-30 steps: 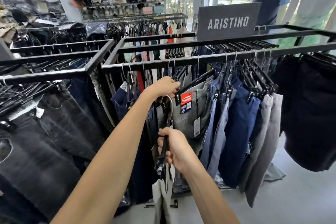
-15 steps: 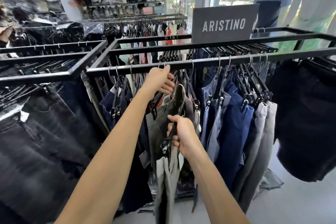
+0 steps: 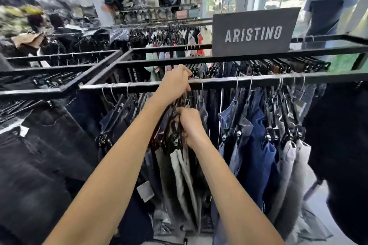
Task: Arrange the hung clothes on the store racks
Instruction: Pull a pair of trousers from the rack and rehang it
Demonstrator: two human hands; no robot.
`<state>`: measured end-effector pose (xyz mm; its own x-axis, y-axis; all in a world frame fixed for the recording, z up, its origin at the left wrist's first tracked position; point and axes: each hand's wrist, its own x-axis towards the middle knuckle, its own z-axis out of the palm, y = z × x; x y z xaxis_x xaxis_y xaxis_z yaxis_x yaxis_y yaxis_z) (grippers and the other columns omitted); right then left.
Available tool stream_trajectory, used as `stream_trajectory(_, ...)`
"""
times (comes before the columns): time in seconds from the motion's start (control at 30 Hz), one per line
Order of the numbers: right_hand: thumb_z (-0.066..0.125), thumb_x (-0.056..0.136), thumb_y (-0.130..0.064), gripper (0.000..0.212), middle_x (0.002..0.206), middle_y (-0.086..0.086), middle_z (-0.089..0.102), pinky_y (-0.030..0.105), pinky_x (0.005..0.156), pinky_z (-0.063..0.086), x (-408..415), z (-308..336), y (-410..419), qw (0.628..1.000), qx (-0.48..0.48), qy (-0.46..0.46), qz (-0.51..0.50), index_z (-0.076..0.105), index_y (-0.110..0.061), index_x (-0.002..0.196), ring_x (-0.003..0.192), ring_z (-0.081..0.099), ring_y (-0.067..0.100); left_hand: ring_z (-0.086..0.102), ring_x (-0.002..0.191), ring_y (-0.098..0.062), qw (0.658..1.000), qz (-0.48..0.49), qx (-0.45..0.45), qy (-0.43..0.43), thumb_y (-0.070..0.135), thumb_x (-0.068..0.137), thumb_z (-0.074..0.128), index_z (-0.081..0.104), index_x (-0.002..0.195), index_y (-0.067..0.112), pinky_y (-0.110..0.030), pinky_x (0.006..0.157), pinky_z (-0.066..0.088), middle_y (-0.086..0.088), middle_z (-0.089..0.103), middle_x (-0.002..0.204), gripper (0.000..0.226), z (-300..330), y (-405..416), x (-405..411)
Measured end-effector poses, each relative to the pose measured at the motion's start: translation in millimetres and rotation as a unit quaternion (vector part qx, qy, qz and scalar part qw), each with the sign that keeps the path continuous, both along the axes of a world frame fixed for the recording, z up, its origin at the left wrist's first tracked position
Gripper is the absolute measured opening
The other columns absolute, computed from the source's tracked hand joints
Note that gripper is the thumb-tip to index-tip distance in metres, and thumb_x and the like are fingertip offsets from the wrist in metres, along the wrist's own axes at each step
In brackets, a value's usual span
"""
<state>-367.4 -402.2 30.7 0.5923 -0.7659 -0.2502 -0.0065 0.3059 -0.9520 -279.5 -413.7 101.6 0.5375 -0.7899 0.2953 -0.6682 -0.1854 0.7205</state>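
A black metal rack rail [image 3: 258,80] runs across the middle of the view, with trousers and shorts hanging from clip hangers. My left hand [image 3: 175,83] is up at the rail, its fingers curled round the hook of a hanger. Just below it my right hand [image 3: 190,123] grips the black clip hanger [image 3: 175,137] of a pair of grey trousers [image 3: 183,175], which hangs down between my arms. Blue and grey trousers [image 3: 256,155] hang to the right on the same rail. Dark blue ones [image 3: 115,125] hang to the left.
A grey ARISTINO sign [image 3: 253,33] stands on the rack's rear bar. A second rack with black jeans [image 3: 39,155] joins on the left. Dark garments [image 3: 338,145] hang at the right edge. More racks and shelves fill the back, and a mannequin [image 3: 326,6] stands by the window.
Both hands have risen with the hanger and the grey trousers. My left hand went from below the rail up to it, and my right hand followed close under it.
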Motion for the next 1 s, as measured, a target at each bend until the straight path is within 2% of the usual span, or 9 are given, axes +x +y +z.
stream_trajectory(0.1, 0.043, 0.096, -0.014, 0.026, 0.068, 0.004, 0.051, 0.028, 0.050, 0.030, 3.8, -2.0, -13.8, 1.000, -0.003, 0.018, 0.003, 0.063, -0.011, 0.112, 0.059, 0.046, 0.021, 0.063, 0.080, -0.028, 0.989, 0.047, -0.014, -0.140, 0.021, 0.102, 0.026, 0.054, 0.110, 0.015, -0.040, 0.078, 0.048, -0.010, 0.068, 0.074, 0.029, -4.7, -5.6, -5.0)
stream_trajectory(0.23, 0.035, 0.095, -0.015, 0.043, 0.067, 0.000, 0.049, 0.024, 0.042, 0.022, 3.8, -4.7, -22.5, 1.000, -0.013, 0.026, 0.002, 0.054, -0.016, 0.133, 0.054, 0.039, 0.015, 0.062, 0.079, -0.027, 0.978, 0.039, -0.010, -0.205, 0.025, 0.105, 0.023, 0.054, 0.113, 0.014, -0.041, 0.077, 0.045, -0.006, 0.066, 0.075, 0.034, -2.0, -14.0, -2.5)
stream_trajectory(0.37, 0.036, 0.091, -0.008, 0.031, 0.069, 0.003, 0.048, 0.026, 0.045, 0.021, 12.8, 1.1, -31.6, 0.999, -0.022, 0.019, -0.016, 0.061, -0.012, 0.110, 0.056, 0.037, 0.016, 0.058, 0.093, -0.028, 0.962, 0.044, 0.009, -0.268, 0.034, 0.105, 0.025, 0.055, 0.102, 0.010, -0.046, 0.097, 0.034, -0.004, 0.066, 0.091, 0.038, 5.5, -26.1, 9.4)
stream_trajectory(0.43, 0.038, 0.092, -0.007, 0.029, 0.077, 0.007, 0.050, 0.028, 0.048, 0.023, 17.9, -0.2, -34.6, 0.999, -0.028, 0.035, -0.020, 0.063, -0.008, 0.107, 0.059, 0.038, 0.017, 0.054, 0.093, -0.023, 0.961, 0.050, 0.017, -0.271, 0.044, 0.103, 0.030, 0.052, 0.098, 0.015, -0.046, 0.094, 0.031, 0.001, 0.062, 0.092, 0.037, 5.9, -29.6, 18.7)
stream_trajectory(0.53, 0.047, 0.097, -0.014, 0.034, 0.072, 0.001, 0.051, 0.026, 0.049, 0.038, 23.6, -9.8, -38.2, 0.997, -0.037, 0.065, -0.026, 0.061, 0.004, 0.122, 0.057, 0.045, 0.012, 0.058, 0.090, -0.024, 0.966, 0.035, 0.073, -0.245, 0.060, 0.098, 0.030, 0.053, 0.102, 0.016, -0.041, 0.081, 0.037, 0.001, 0.064, 0.092, 0.050, -3.4, -31.8, 32.3)
stream_trajectory(0.63, 0.047, 0.098, -0.016, 0.024, 0.074, -0.001, 0.052, 0.025, 0.055, 0.044, 25.4, -18.0, -41.8, 0.992, -0.071, 0.102, -0.018, 0.064, -0.004, 0.111, 0.061, 0.048, 0.011, 0.062, 0.088, -0.030, 0.935, 0.053, 0.122, -0.329, 0.066, 0.097, 0.018, 0.061, 0.094, 0.014, -0.039, 0.073, 0.040, -0.006, 0.065, 0.089, 0.068, -17.0, -29.6, 34.6)
stream_trajectory(0.73, 0.045, 0.098, -0.021, 0.015, 0.097, 0.010, 0.065, 0.034, 0.080, 0.054, 28.5, -25.2, -43.8, 0.976, -0.140, 0.165, -0.020, 0.057, -0.012, 0.093, 0.082, 0.059, 0.021, 0.065, 0.089, -0.032, 0.914, 0.063, 0.104, -0.388, 0.062, 0.100, 0.015, 0.065, 0.089, 0.012, -0.037, 0.069, 0.037, -0.010, 0.068, 0.092, 0.072, -19.5, -26.1, 29.6)
stream_trajectory(0.87, 0.037, 0.102, -0.035, 0.048, 0.144, 0.014, 0.053, 0.036, 0.104, 0.039, 25.3, -31.2, -36.4, 0.952, -0.196, 0.233, -0.021, 0.054, -0.005, 0.135, 0.130, 0.051, 0.033, 0.066, 0.081, -0.032, 0.912, 0.037, 0.098, -0.397, 0.057, 0.102, 0.014, 0.066, 0.080, 0.012, -0.036, 0.067, 0.044, -0.008, 0.068, 0.080, 0.072, -22.0, -24.4, 33.1)
stream_trajectory(1.0, 0.035, 0.105, -0.043, 0.053, 0.151, 0.012, 0.047, 0.037, 0.111, 0.033, 21.0, -27.9, -34.7, 0.943, -0.211, 0.255, -0.017, 0.045, -0.013, 0.148, 0.140, 0.040, 0.032, 0.065, 0.075, -0.029, 0.918, 0.033, 0.079, -0.388, 0.075, 0.092, 0.008, 0.069, 0.082, 0.020, -0.033, 0.063, 0.040, 0.002, 0.062, 0.066, 0.083, -25.4, -23.9, 32.9)
